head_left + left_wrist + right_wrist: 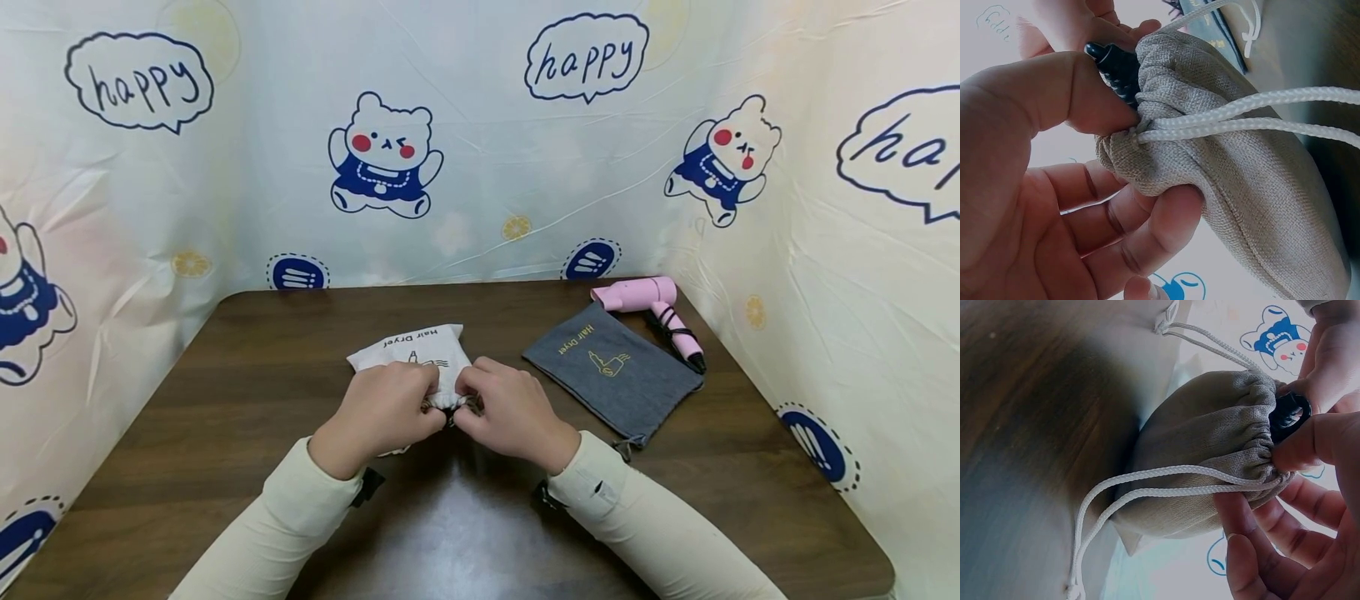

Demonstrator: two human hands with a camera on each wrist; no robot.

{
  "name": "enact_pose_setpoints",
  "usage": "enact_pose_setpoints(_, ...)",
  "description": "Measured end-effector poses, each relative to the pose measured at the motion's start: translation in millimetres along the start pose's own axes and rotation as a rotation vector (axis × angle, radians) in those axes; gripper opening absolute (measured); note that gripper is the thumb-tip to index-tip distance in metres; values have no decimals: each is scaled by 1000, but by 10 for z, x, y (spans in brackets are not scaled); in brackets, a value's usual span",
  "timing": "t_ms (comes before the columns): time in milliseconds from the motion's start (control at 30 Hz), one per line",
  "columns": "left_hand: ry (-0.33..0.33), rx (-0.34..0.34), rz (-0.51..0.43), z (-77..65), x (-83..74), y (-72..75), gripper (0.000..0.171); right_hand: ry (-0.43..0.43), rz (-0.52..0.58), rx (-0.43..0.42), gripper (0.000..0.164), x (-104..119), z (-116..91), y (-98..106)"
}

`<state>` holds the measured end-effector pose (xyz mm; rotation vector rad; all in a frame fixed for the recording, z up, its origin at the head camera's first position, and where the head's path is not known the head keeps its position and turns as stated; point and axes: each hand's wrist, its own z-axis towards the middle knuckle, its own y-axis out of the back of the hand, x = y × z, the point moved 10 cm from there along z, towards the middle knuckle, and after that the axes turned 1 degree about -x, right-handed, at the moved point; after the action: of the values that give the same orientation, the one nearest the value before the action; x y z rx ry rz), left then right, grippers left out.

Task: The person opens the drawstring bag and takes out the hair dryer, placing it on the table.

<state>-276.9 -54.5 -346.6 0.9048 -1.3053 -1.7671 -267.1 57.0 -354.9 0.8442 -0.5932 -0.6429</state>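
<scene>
A light beige drawstring pouch (442, 340) printed "Hair Dryer" is held just above the middle of the table. My left hand (390, 408) grips one side of its gathered mouth, thumb over the edge and fingers beneath. On the opposite side, my right hand (517, 408) pinches the rim between thumb and fingers. Out of the opening pokes a black ribbed piece (1119, 72), also visible as a dark loop in the right wrist view. White drawstring cords (1172, 469) hang from both sides of the mouth. What fills the pouch is hidden by the cloth.
To the right lies a dark grey drawstring pouch (630, 383) with yellow "Hair Dryer" print. Behind it is a pink hair dryer (637, 293), its black cord wound round the handle. Printed curtains (480, 150) border the brown table (225, 400) at the back and sides.
</scene>
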Motion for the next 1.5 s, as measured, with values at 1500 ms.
enact_pose_setpoints(1500,10,34,-5,-3,55,-2,20,-12,-5,-9,14,-48,8,3)
